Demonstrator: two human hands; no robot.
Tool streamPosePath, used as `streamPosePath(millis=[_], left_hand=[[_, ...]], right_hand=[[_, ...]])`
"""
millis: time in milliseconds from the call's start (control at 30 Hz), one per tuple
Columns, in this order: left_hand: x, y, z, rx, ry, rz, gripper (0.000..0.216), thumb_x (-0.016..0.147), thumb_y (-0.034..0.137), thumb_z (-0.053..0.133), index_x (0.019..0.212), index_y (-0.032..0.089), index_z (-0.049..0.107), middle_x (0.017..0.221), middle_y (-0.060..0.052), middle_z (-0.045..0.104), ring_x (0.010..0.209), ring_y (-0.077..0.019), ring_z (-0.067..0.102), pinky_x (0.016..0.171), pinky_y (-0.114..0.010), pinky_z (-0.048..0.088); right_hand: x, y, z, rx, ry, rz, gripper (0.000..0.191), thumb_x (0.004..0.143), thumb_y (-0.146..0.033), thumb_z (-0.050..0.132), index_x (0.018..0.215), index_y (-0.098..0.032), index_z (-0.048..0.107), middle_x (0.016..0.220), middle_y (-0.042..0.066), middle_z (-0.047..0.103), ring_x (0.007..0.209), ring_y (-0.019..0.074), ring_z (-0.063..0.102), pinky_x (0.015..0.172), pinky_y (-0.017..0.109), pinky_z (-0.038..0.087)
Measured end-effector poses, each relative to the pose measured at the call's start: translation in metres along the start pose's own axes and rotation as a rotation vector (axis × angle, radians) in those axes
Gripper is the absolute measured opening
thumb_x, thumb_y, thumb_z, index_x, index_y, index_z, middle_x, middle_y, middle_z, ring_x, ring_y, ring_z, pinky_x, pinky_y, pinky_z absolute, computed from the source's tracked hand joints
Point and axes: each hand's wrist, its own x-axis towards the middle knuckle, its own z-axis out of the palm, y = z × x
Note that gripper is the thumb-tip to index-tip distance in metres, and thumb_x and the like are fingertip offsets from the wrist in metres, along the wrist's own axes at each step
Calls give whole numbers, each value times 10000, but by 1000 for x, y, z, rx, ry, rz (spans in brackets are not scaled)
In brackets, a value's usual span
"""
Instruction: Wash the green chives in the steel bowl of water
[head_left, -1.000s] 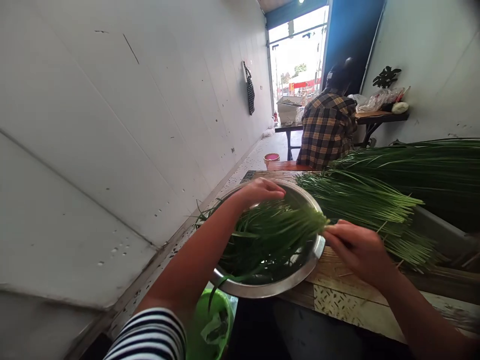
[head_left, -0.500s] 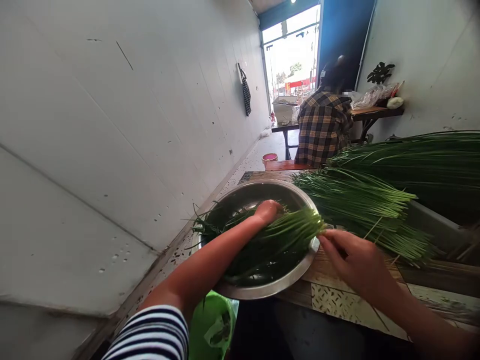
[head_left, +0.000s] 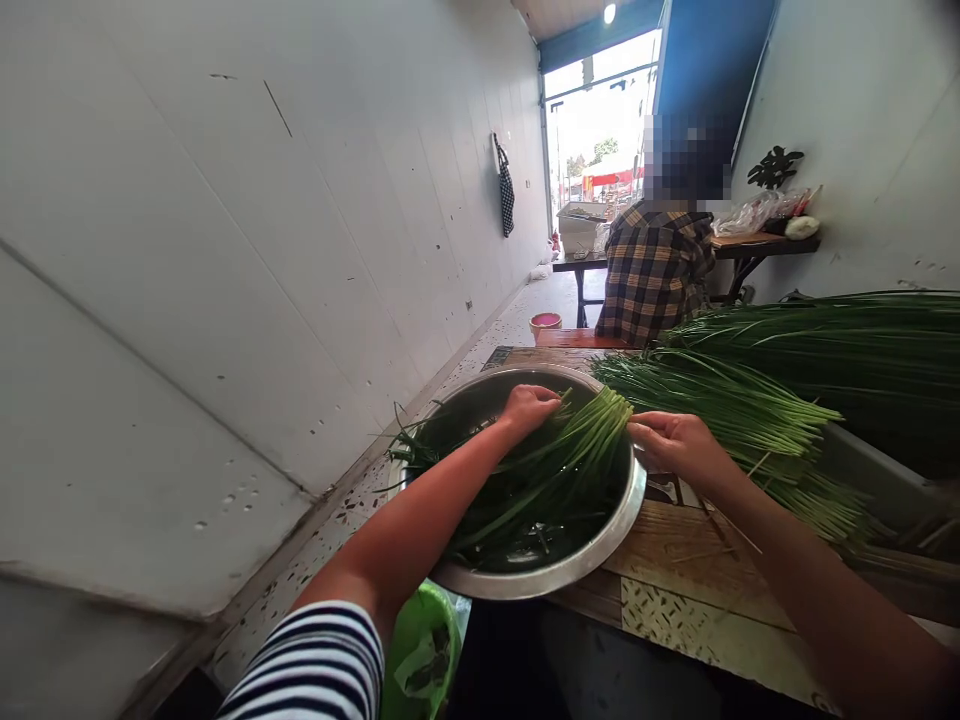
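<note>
A metal basin (head_left: 559, 583) stands tilted at the table's edge, with wet garlic chives (head_left: 525, 475) inside. The pale stem ends of one bunch (head_left: 609, 408) rise over the basin's right rim. My right hand (head_left: 675, 442) is closed at these ends, thumb and fingertips pinched on them. Inside the basin's far side, my left hand (head_left: 529, 410) is closed too, its fingertips on a few short stem ends beside the bunch. The leaves trail down into the bowl towards the left, and some tips hang over the left rim.
More garlic chives (head_left: 757, 400) lie piled on the table (head_left: 675, 550) at right, over a grey crate (head_left: 874, 465). Below the basin is a green bucket (head_left: 424, 650). A white wall (head_left: 187, 300) runs along the left. Ahead, a person in a plaid shirt (head_left: 652, 270) sits facing away.
My left hand has lifted slightly out of the bunch. My right hand and the stem ends have moved up and a little left. The whole view has shifted slightly.
</note>
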Motion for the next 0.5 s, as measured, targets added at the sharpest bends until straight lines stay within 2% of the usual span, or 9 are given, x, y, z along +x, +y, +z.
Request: streamPosePath(millis=[133,233,400,500], left_hand=[[3,-6,-1,-183,-38,54,245,621,281,723,815,135,752,803,-71,729,742,-167,634,758,-279,466],[2,-1,2,-247,-66,76,269,585,286,748,808,135,750,794,-66,725,712,-155,621,753,-285,466],[1,12,-2,-393,-63,-34,304,573,300,768,819,123,737,718,-51,701,596,-112,568,650,-267,461],[3,11,-7,-355,-46,4,332,615,270,745,911,120,721,808,-63,703,631,-103,576,665,-251,469]], right_hand=[[0,7,1,43,15,-2,546,663,-547,620,938,-83,701,487,-40,442,443,65,314,430,224,229],[-5,6,0,32,33,16,574,647,-562,633,949,-79,705,473,-46,425,433,60,295,420,222,199],[-8,7,0,22,66,23,596,634,-571,641,962,-78,706,505,-27,483,449,75,348,431,225,250],[-8,8,-1,-3,56,2,578,650,-556,634,972,-83,713,525,-17,521,455,79,368,430,223,275]])
